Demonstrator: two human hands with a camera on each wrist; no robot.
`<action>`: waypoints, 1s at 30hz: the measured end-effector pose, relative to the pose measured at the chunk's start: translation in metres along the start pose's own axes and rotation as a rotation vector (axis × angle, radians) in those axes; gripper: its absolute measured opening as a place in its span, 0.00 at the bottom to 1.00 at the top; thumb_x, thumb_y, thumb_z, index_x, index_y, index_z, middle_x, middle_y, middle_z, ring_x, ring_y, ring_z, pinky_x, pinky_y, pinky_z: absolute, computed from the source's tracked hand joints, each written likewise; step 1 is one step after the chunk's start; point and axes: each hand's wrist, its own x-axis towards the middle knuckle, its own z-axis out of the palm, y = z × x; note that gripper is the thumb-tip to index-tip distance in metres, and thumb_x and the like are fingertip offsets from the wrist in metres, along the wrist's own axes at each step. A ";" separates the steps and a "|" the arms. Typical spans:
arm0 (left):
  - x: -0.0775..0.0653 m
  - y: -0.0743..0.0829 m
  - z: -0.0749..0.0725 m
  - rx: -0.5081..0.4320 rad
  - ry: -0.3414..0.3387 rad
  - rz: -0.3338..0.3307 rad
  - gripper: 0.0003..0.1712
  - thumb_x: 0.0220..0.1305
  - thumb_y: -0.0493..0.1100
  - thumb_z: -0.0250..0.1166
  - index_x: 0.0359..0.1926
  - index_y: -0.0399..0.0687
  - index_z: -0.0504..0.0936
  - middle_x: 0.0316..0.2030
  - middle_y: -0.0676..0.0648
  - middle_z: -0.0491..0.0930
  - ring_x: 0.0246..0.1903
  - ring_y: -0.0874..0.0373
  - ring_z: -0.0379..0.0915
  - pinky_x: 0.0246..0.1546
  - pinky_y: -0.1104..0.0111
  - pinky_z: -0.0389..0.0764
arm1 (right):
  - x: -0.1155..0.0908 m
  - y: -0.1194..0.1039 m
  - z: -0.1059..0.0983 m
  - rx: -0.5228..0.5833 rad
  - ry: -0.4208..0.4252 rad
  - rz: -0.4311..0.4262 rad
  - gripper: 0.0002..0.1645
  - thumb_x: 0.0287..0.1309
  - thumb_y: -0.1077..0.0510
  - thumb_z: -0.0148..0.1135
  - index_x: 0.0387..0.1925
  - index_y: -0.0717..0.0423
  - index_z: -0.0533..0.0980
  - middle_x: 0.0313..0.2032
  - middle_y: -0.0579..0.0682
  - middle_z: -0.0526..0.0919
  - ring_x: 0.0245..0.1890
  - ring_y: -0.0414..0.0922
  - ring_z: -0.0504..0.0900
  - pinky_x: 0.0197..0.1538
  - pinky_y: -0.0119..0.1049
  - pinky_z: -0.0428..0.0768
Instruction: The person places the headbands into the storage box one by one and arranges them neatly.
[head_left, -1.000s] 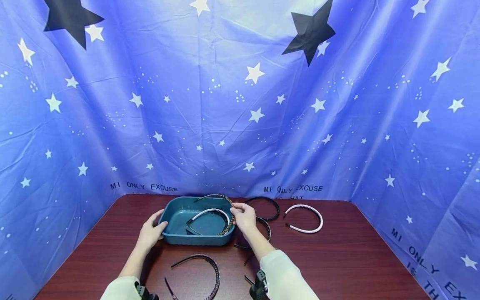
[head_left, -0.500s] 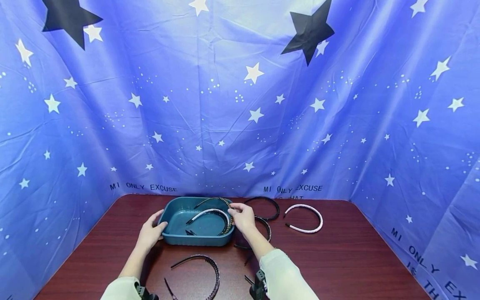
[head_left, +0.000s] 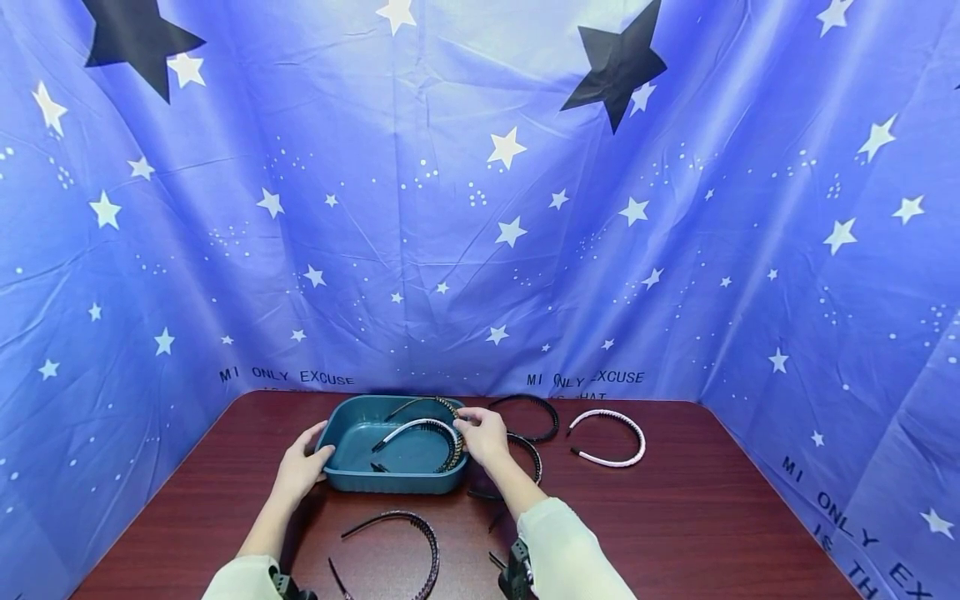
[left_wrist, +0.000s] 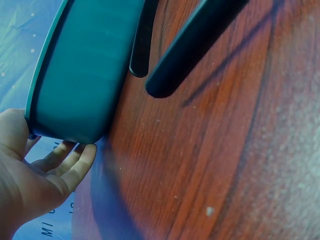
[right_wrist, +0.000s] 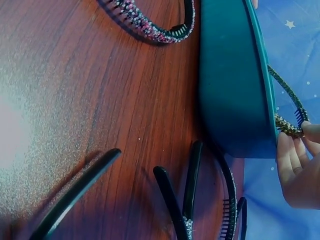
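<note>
A teal plastic basin (head_left: 397, 482) stands at the back left of the table. My left hand (head_left: 300, 467) holds its left end, thumb at the rim and fingers against the outside. At the right end, my right hand (head_left: 483, 435) pinches a gold glittery headband (right_wrist: 286, 124) between thumb and fingers. That headband leans inside the basin, part of it above the rim in the right wrist view. Beside it in the basin lies a white headband (head_left: 411, 424) with black comb teeth. My right fingers hide part of the gold band.
On the dark red wooden table (head_left: 675, 533) lie a pinkish-white headband (head_left: 642, 437), a black headband (head_left: 553, 411), a dark headband (head_left: 537, 458) partly behind my right arm, and a speckled headband (head_left: 434, 546) in front. A starry blue cloth (head_left: 450, 208) hangs behind.
The gold headband has come down lower into the basin, and my right hand has shifted slightly left with it. My left hand stays on the basin.
</note>
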 end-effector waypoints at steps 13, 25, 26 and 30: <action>0.000 -0.001 0.000 0.007 -0.009 -0.001 0.30 0.65 0.36 0.49 0.68 0.41 0.59 0.56 0.26 0.67 0.38 0.45 0.77 0.33 0.63 0.82 | 0.002 0.003 -0.002 -0.162 0.044 -0.055 0.11 0.53 0.61 0.64 0.39 0.58 0.83 0.31 0.53 0.82 0.32 0.42 0.77 0.36 0.34 0.76; 0.001 -0.001 0.001 0.038 0.010 -0.005 0.29 0.65 0.37 0.49 0.68 0.42 0.60 0.55 0.28 0.67 0.36 0.48 0.77 0.31 0.64 0.81 | 0.002 0.007 -0.002 -0.206 0.072 -0.084 0.11 0.51 0.61 0.65 0.38 0.58 0.84 0.26 0.50 0.81 0.28 0.40 0.75 0.34 0.33 0.73; 0.001 -0.001 0.001 0.040 0.009 -0.004 0.29 0.65 0.37 0.49 0.68 0.42 0.60 0.56 0.27 0.67 0.37 0.47 0.77 0.31 0.64 0.82 | 0.002 0.007 -0.002 -0.206 0.074 -0.081 0.11 0.51 0.61 0.65 0.38 0.58 0.84 0.26 0.49 0.81 0.28 0.40 0.74 0.33 0.33 0.73; 0.002 -0.001 0.001 0.046 0.006 0.002 0.29 0.65 0.37 0.48 0.68 0.41 0.59 0.56 0.27 0.66 0.38 0.46 0.76 0.31 0.64 0.82 | 0.001 0.009 -0.001 -0.214 0.072 -0.070 0.11 0.51 0.61 0.65 0.39 0.58 0.84 0.27 0.49 0.81 0.28 0.40 0.74 0.34 0.33 0.73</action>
